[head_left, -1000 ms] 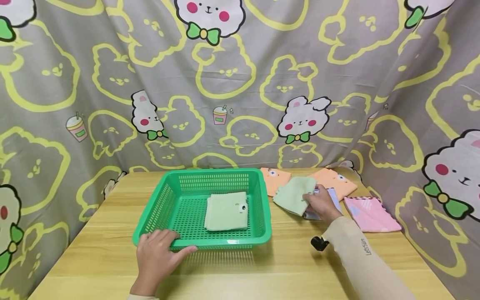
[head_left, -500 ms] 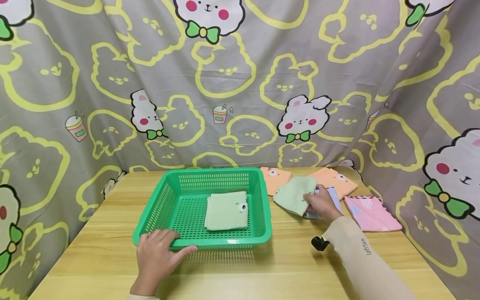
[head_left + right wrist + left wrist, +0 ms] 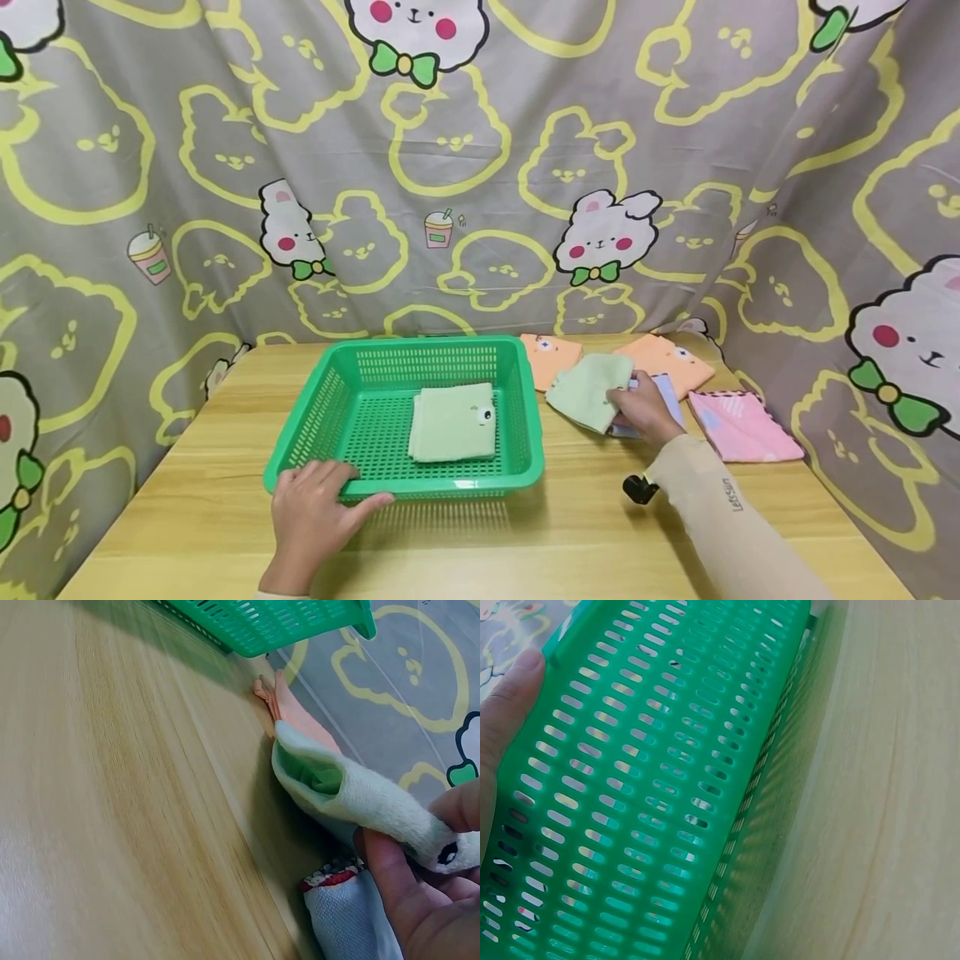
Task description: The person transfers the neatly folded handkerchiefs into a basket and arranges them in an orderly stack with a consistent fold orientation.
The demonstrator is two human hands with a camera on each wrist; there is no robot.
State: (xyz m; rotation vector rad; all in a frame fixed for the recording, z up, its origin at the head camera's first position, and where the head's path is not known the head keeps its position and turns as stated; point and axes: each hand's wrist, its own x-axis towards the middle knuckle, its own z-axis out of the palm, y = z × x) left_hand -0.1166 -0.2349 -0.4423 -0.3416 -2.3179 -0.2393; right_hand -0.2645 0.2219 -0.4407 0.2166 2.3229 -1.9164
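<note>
My left hand [image 3: 311, 512] grips the near rim of a green plastic basket [image 3: 281, 442], fingers over the edge and thumb along the outside. One folded light green towel [image 3: 450, 423] with an embroidered eye lies on the basket's floor. To the right of the basket, my right hand [image 3: 647, 408] pinches a second light green towel [image 3: 591, 392] at its edge. The right wrist view shows that towel [image 3: 367, 791] folded over, thumb on one side and fingers on the other. Under it and the hand is a partly hidden pale blue towel [image 3: 349, 915] with a patterned border.
Two orange towels lie behind the held one: an orange towel [image 3: 552, 354] beside the basket and another orange towel [image 3: 678, 371] farther right. A pink towel [image 3: 742, 429] sits near the table's right side. A patterned curtain [image 3: 480, 167] surrounds the wooden table [image 3: 450, 558].
</note>
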